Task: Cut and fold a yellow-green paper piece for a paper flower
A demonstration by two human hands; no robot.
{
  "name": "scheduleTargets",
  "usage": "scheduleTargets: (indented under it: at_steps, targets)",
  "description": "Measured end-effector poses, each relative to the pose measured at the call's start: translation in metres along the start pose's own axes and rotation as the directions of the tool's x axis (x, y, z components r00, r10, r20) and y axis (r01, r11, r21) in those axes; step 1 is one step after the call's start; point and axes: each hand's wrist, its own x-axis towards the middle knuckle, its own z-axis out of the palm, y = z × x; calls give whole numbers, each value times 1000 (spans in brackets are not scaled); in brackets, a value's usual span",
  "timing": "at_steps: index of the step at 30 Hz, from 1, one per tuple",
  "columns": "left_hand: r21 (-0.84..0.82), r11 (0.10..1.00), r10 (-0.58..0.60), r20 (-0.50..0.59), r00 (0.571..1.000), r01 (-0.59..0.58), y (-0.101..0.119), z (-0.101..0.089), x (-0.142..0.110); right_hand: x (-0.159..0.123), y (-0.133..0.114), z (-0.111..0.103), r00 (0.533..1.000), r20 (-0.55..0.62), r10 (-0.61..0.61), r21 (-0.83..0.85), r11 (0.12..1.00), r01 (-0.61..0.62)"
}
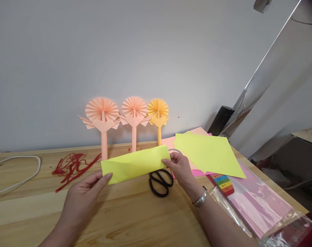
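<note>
I hold a folded yellow paper sheet just above the wooden table. My left hand pinches its lower left corner, thumb on top. At the sheet's right end, my right hand grips it with closed fingers; a silver bracelet sits on that wrist. Black scissors lie on the table just below the sheet, between my hands.
Three pleated paper flowers lean against the wall at the back. Red string lies in a tangle at left, beside a white cable. Loose yellow and pink sheets and a plastic pack of coloured paper lie at right.
</note>
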Motion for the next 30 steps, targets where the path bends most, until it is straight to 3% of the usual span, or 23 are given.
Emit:
scheduleTargets:
  at_steps: [7,15,30]
  targets:
    - [28,999,-28,-52,998,29,8,2,-3,2,4,-1,999,-30,16,-27,999,-17]
    - [40,999,-35,-50,998,37,-1,2,1,2,7,-1,999,-30,19,-43,999,-21]
    - [80,995,-50,-102,994,58,4,4,-1,2,7,0,999,-24,49,-15,999,-49]
